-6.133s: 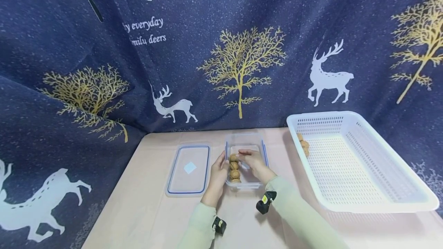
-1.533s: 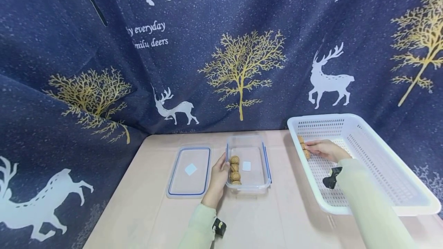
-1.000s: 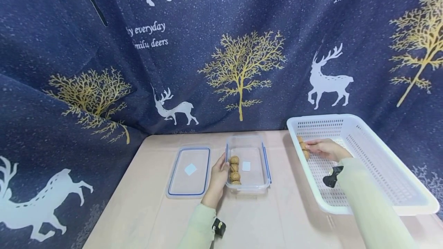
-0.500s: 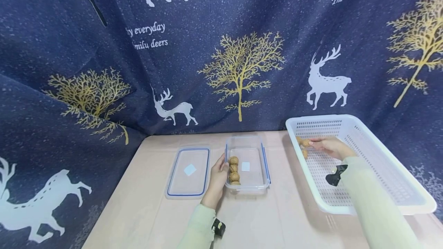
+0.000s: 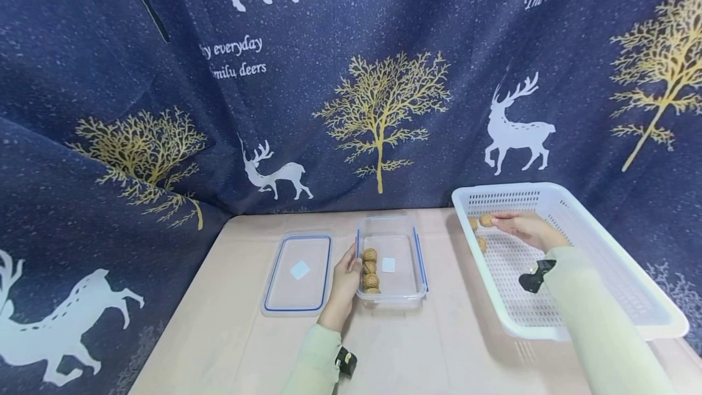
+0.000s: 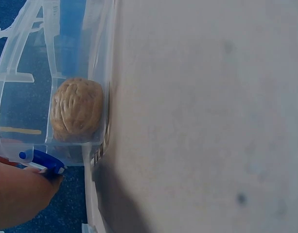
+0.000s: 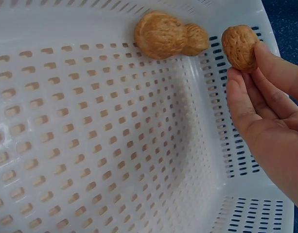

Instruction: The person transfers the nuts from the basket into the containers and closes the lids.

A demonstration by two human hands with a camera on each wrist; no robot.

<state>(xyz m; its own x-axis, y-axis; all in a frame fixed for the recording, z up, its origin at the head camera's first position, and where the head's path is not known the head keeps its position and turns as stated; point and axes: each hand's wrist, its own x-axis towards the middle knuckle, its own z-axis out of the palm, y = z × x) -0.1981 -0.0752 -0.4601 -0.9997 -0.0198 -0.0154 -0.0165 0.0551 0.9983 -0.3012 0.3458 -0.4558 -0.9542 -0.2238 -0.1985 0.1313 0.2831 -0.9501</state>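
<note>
Between the thumb and fingers of my right hand (image 5: 529, 228) is a walnut (image 7: 239, 48), raised inside the white basket (image 5: 496, 297). Other walnuts (image 7: 161, 35) lie against the basket's left wall. My left hand (image 5: 344, 278) grips the left side of a clear plastic food container (image 5: 403, 291) with blue-edged sides. In the left wrist view the thumb lies by a blue strip (image 6: 44, 160) on the container. A row of walnuts (image 5: 370, 267) runs along the container's left wall, near that hand. Part of the left hand's fingers is hidden behind the container.
A clear lid (image 5: 296, 297) with a blue seal lies flat on the pale table, left of the container. A dark blue cloth (image 5: 329, 96) with deer and trees hangs behind the table. The basket's raised rim stands between the right hand and the container.
My right hand went from the container to the basket, took hold of a walnut there and lifted it away from the others, up and rightward. The left hand keeps its place on the container.
</note>
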